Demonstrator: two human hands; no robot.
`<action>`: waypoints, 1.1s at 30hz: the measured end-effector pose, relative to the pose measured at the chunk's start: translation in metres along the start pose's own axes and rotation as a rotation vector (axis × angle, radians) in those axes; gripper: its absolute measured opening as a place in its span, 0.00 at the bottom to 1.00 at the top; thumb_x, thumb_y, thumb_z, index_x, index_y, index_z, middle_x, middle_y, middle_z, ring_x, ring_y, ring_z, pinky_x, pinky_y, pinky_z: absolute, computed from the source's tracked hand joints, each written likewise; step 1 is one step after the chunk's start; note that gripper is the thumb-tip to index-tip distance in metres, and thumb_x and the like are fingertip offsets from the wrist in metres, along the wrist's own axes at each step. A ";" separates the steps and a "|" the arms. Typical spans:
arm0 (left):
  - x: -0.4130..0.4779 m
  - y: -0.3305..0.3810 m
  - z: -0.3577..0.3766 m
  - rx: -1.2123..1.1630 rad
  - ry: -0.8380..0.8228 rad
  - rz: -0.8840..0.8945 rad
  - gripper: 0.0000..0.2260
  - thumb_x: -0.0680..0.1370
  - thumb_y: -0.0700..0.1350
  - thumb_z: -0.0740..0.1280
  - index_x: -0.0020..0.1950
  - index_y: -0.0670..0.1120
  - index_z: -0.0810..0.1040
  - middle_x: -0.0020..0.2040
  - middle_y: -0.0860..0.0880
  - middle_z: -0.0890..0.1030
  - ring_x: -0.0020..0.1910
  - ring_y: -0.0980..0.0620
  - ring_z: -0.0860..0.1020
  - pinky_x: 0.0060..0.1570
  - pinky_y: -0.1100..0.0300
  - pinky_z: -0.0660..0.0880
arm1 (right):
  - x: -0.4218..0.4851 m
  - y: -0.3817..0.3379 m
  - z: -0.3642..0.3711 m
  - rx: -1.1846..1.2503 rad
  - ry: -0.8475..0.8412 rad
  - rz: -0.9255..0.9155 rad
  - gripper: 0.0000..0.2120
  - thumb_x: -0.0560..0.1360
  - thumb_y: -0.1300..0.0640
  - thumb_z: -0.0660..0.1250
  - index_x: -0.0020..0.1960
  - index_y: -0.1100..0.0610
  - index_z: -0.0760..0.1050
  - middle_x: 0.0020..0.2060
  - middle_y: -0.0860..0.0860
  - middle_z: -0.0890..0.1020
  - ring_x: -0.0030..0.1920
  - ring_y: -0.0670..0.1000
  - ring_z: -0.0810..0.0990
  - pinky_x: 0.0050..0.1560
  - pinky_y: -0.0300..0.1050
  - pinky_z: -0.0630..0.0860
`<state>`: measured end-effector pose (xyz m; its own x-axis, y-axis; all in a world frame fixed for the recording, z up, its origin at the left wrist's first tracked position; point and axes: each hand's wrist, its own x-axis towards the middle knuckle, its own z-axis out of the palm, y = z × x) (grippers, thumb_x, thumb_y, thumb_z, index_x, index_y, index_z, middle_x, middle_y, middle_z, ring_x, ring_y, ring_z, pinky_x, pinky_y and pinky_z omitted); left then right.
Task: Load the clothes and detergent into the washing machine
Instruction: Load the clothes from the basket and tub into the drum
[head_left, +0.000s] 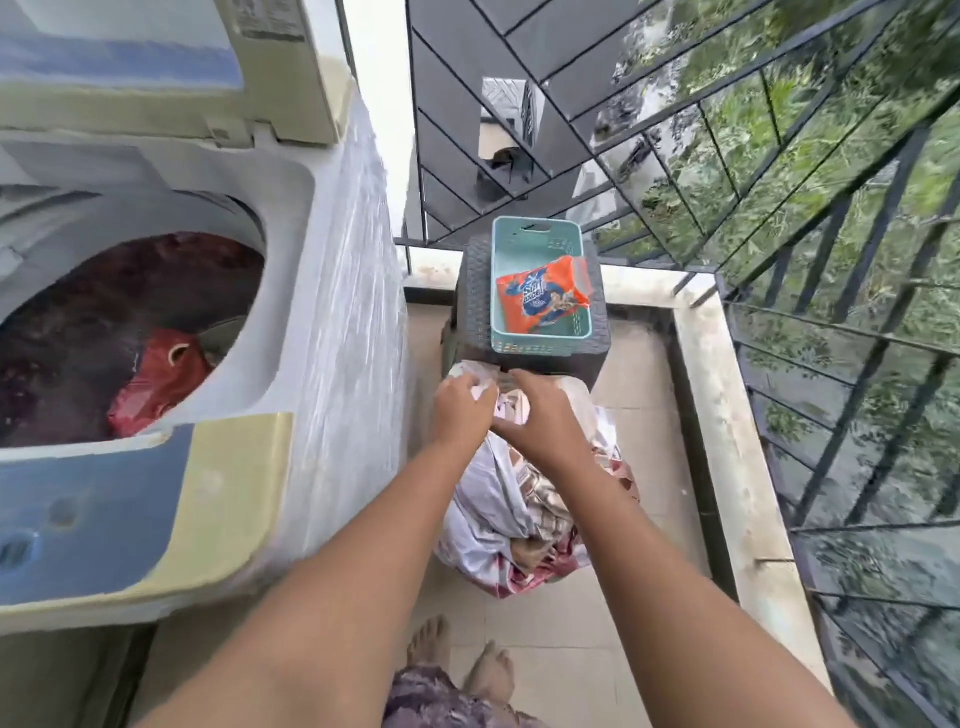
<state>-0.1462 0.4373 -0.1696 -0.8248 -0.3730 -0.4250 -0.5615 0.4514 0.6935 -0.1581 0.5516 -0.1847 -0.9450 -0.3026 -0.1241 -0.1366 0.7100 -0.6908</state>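
**Hands on the Clothes Pile**

Both hands reached down to the pile of clothes (511, 499) on the floor, right beside the washing machine (332, 322). The left hand (462, 410) grabbed a white bit at the top. The right hand (540, 415) pinched cloth just next to it. The pile was white and pink, all bunched up. The orange detergent packet (543, 293) lay in a teal tray (501, 291) beyond the hands. Dark red clothes (104, 332) sat in the open drum.
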 end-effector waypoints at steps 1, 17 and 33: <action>0.009 -0.010 0.011 -0.026 -0.008 -0.029 0.18 0.78 0.47 0.64 0.64 0.40 0.75 0.63 0.40 0.76 0.62 0.42 0.74 0.60 0.55 0.69 | 0.003 0.016 0.007 -0.013 -0.012 0.052 0.31 0.65 0.43 0.72 0.64 0.54 0.72 0.55 0.54 0.80 0.58 0.55 0.77 0.59 0.51 0.73; 0.098 -0.143 0.131 -0.519 -0.147 -0.392 0.28 0.60 0.50 0.81 0.57 0.50 0.76 0.54 0.49 0.82 0.52 0.48 0.80 0.59 0.52 0.75 | 0.044 0.189 0.105 0.240 -0.190 0.707 0.72 0.42 0.36 0.81 0.72 0.31 0.37 0.75 0.50 0.57 0.75 0.54 0.56 0.73 0.52 0.61; 0.049 -0.092 0.097 -0.137 -0.125 -0.182 0.35 0.68 0.54 0.73 0.72 0.51 0.65 0.66 0.47 0.75 0.63 0.43 0.74 0.62 0.52 0.70 | 0.022 0.110 0.066 0.391 0.071 0.588 0.24 0.60 0.73 0.65 0.47 0.49 0.71 0.37 0.50 0.80 0.38 0.53 0.80 0.40 0.54 0.80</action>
<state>-0.1414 0.4564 -0.3102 -0.7175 -0.3313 -0.6127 -0.6943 0.2690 0.6676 -0.1746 0.5810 -0.3099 -0.8481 0.1123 -0.5178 0.5065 0.4590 -0.7299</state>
